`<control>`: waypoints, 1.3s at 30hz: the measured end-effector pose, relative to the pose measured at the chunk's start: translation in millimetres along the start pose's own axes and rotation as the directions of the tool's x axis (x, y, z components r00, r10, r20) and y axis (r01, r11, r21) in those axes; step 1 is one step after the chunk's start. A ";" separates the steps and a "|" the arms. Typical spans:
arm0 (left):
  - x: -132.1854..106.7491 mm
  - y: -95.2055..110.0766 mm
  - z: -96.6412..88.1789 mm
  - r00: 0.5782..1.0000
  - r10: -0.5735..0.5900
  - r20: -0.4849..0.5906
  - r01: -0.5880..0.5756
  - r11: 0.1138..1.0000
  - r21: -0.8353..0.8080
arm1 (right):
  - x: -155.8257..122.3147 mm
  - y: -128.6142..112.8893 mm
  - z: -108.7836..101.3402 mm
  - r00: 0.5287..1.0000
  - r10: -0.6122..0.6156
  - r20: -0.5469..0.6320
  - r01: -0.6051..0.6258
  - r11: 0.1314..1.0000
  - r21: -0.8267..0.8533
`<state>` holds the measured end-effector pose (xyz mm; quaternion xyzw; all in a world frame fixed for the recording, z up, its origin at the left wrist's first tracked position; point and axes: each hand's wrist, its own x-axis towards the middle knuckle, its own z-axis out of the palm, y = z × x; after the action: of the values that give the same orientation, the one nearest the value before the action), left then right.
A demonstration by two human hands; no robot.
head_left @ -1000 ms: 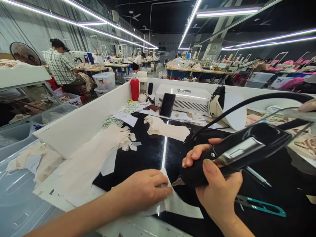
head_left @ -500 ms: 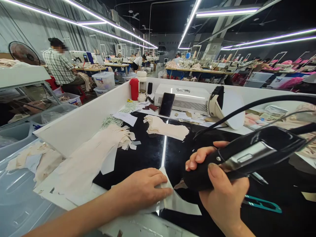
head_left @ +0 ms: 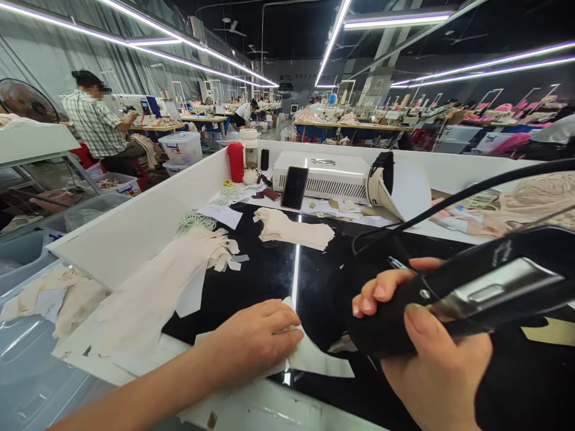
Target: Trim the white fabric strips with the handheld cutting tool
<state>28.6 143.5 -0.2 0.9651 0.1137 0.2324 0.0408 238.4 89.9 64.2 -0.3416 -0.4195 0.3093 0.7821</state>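
My left hand (head_left: 258, 338) lies flat with fingers stretched out, pressing on a pale curved cut piece (head_left: 321, 356) at the black tabletop's near edge. Part of that piece is hidden under the fingers. My right hand (head_left: 440, 359) is wrapped round a black corded power tool (head_left: 476, 299) with a silver switch plate. Its rounded front end points at the curved piece but stays apart from it. Whether a blade is on it I cannot tell. Farther back lies a small stack of cream fabric pieces (head_left: 294, 230). A larger cream fabric pile (head_left: 153, 287) spreads to the left.
A phone (head_left: 294, 188) leans against a white vented box (head_left: 332, 173). Near them stand a red bottle (head_left: 235, 161) and a jar (head_left: 250, 149). The tool's black cable (head_left: 431, 209) arches over the table's right side. A white side board (head_left: 148, 203) borders the table's left.
My right hand has moved right with the power tool, away from the curved piece. My left hand stays on that piece. The camera view has shifted slightly.
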 end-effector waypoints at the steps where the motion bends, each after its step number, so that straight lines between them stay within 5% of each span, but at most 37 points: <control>1: 2.6 4.0 0.4 1.000 -0.015 -0.008 0.015 0.999 -0.030 | -1.9 -3.6 -3.0 1.000 -0.005 0.001 0.005 1.000 -0.004; 7: 15.5 24.0 9.1 0.996 -0.075 0.052 0.081 0.989 -0.121 | -13.7 -8.7 -19.0 1.000 0.004 -0.006 -0.005 0.996 -0.084; 24: 1.3 24.0 9.9 0.997 -0.055 0.055 0.058 0.996 -0.066 | -21.3 1.8 -26.8 0.998 -0.040 0.044 0.044 0.995 -0.095; 39: 2.6 27.1 13.7 0.996 -0.074 0.043 0.077 0.994 -0.072 | -10.7 13.9 -2.6 0.996 0.009 0.092 -0.009 1.000 -0.005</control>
<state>42.5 117.4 -7.7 0.9624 0.1408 0.2152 0.0873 233.0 88.9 47.4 -0.3305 -0.4543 0.3274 0.7597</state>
